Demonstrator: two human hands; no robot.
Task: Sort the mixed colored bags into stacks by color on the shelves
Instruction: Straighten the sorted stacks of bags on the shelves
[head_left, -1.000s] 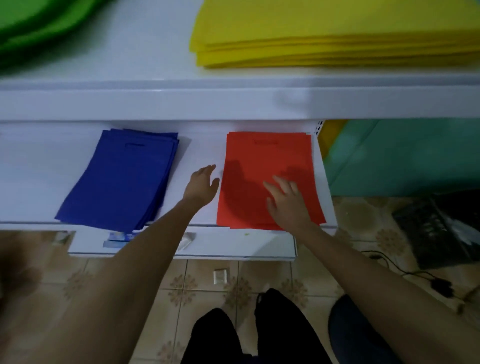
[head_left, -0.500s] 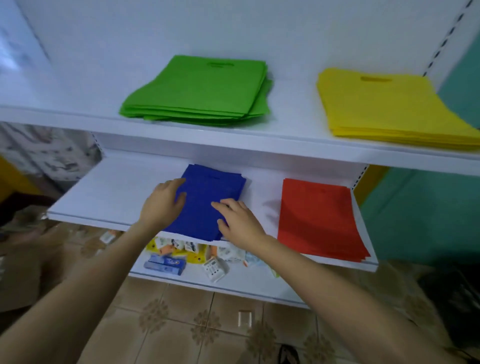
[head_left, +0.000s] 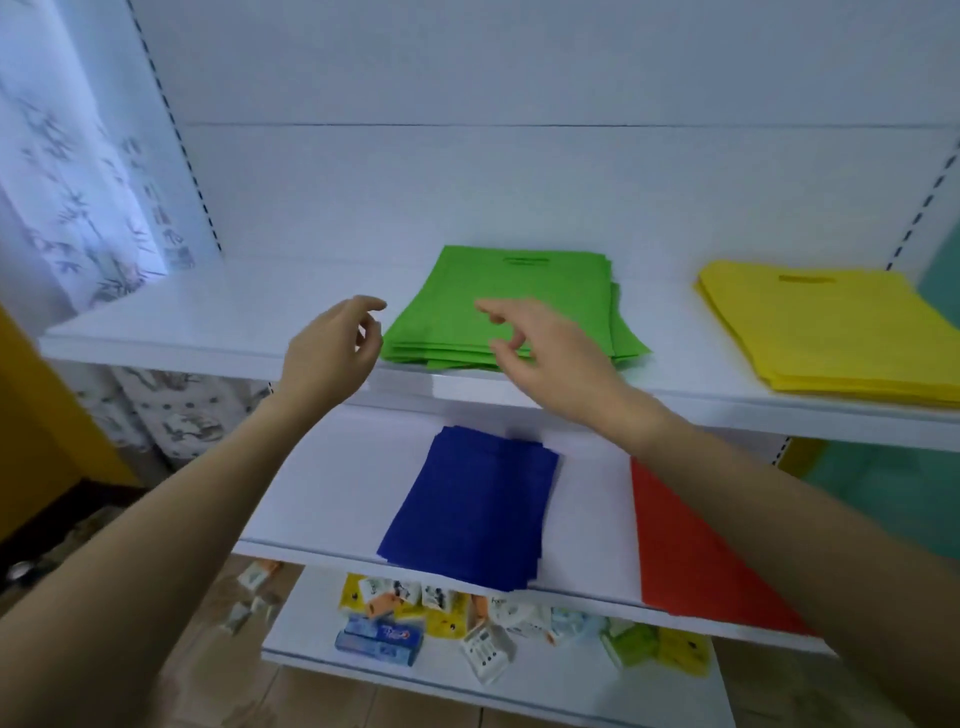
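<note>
Tidying the green stack (head_left: 519, 280), by the look of it: lies at the front edge of the upper shelf (head_left: 208, 317), yellow stack (head_left: 831, 332) toward the right end, blue stack (head_left: 472, 509) and red stack (head_left: 691, 561) along the middle shelf (head_left: 322, 493) front edge. Next calls for nudging splayed green edges into line. Hovering with the left hand (head_left: 332, 348) off the front left corner, loosely curled, empty; with the right hand (head_left: 545, 348) over the front edge, half open, holding nothing.
</note>
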